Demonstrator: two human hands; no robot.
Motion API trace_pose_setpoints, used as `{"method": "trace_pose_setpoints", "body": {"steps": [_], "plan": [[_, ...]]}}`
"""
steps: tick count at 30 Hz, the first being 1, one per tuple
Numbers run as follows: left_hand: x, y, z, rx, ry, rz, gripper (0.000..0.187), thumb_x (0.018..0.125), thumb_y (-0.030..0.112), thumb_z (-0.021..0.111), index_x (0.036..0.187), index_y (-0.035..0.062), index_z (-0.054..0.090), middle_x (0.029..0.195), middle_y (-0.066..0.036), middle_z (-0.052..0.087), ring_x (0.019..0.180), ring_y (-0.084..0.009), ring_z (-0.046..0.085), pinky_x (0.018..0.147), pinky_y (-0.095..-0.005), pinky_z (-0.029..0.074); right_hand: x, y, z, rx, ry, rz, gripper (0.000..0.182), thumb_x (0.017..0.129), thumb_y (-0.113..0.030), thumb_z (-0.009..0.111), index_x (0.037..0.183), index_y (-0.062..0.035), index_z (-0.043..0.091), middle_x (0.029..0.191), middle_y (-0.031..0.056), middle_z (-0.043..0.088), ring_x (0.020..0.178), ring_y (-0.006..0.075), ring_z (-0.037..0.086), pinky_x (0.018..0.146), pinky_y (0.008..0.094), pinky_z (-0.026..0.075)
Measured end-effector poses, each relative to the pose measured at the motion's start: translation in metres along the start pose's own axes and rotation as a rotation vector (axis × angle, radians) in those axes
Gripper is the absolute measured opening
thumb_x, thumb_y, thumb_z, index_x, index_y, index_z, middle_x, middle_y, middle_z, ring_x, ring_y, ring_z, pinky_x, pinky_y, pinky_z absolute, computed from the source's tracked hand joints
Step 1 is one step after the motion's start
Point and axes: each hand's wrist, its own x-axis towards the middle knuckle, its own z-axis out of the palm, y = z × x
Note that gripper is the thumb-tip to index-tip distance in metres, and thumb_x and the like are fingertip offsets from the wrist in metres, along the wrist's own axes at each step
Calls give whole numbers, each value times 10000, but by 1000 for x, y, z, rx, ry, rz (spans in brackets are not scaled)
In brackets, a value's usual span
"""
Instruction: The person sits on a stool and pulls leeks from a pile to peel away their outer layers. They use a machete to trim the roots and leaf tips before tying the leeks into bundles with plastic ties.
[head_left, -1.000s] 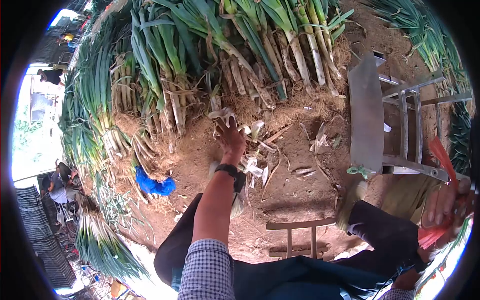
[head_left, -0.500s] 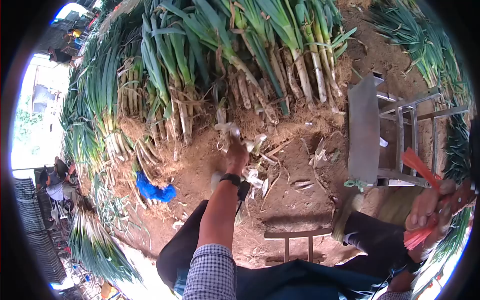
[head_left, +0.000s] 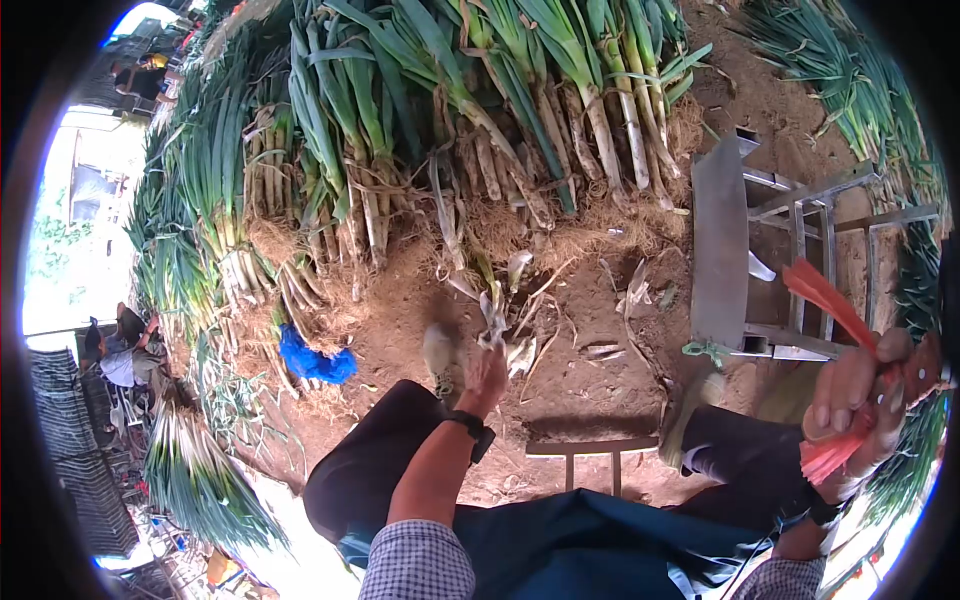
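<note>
My left hand [head_left: 486,378] reaches down over the soil, its fingers closed on a pale, peeled leek leaf [head_left: 494,312]; the fingertips are partly hidden. Loose whitish peelings [head_left: 520,356] lie beside it. At the right edge, my right hand [head_left: 855,395] is closed around red-orange plastic strips [head_left: 828,300], whose ends stick out above and below the fingers. Leeks [head_left: 598,125] with green tops and rooty white ends lie in a thick row beyond my left hand.
A metal-framed stool [head_left: 720,255] lies on its side at the right, near another bundle of leeks [head_left: 850,90]. A low seat [head_left: 592,447] stands between my legs. Blue material [head_left: 315,358] wraps leeks at the left. More leeks [head_left: 200,470] lie lower left. People are in the left background.
My left hand has moved back toward my body and slightly right, and a pale leaf now shows at its fingers. My right hand has shifted slightly, still holding the strips.
</note>
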Motion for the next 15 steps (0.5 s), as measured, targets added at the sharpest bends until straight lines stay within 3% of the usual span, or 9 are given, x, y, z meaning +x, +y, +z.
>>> {"method": "trace_pose_setpoints", "body": {"steps": [3,6,12,15], "plan": [[-3,46,-45,92,538,187,725,910,548,516,1410,36,392,1372,-296,467,1215,-472,489,950,-614,385,0,-3,-4,26,-1,35,386,964,-239,620,1207,-34,402,707,94,489,562,221,537,454,311,472],[47,70,-73,-76,445,-251,1066,816,674,592,1514,15,128,1551,-277,206,1353,-498,307,1033,-613,329,1,-10,-14,24,-6,67,389,968,-227,613,1230,-40,396,730,110,511,580,233,553,467,313,484],[96,130,-37,-95,508,-280,1297,714,789,621,1524,-34,29,1593,-274,50,1445,-477,128,1144,-578,186,10,-12,-58,11,-199,36,371,992,-192,559,1269,-35,367,803,137,552,631,255,584,529,332,527],[96,116,-27,-18,611,-46,797,877,434,600,1496,57,268,1466,-258,358,1337,-426,365,1090,-587,251,26,-8,-49,4,-273,78,363,1008,-183,524,1263,11,353,815,131,557,631,214,587,559,337,542]]}}
